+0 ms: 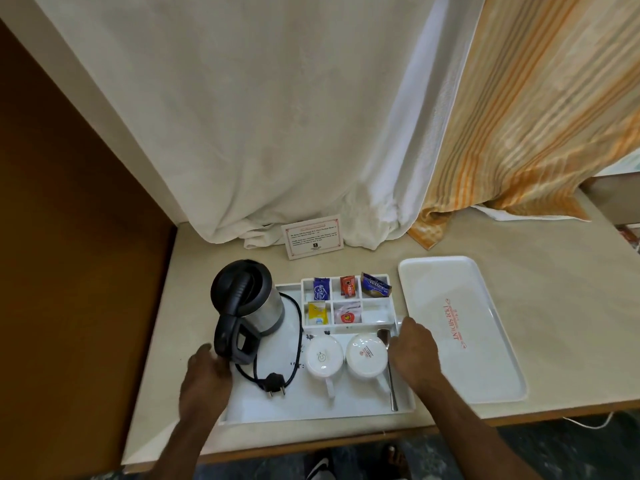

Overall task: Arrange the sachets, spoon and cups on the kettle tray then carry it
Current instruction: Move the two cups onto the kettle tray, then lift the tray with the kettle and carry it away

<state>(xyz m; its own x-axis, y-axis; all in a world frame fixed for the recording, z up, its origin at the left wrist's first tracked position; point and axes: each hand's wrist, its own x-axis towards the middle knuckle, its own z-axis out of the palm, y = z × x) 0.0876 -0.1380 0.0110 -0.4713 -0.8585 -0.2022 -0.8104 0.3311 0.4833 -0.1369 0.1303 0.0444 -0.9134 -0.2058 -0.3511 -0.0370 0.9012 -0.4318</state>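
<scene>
Lower centre of frame: your left hand [207, 372] sits at the left rim of the kettle tray [311, 410], fingers curled toward the rim beside the kettle [247, 306] handle; whether it grips yet, you cannot tell. Your right hand [414, 344] rests at the right rim, fingers bent down over the edge near the spoon [390, 375]; grip also unclear.

Tray's long axis runs left to right across the frame, so it lies between your two hands, one at each short end. Judgement: a level two-handed lift is the likely coming move.

Mid-frame: two cups [343, 356], inverted, side by side; the spoon lies along the right edge, handle toward you. Beyond them, sachets [346, 301] fill the compartments.

Right of frame: a second tray [460, 327] on the table [519, 244], apart.
</scene>
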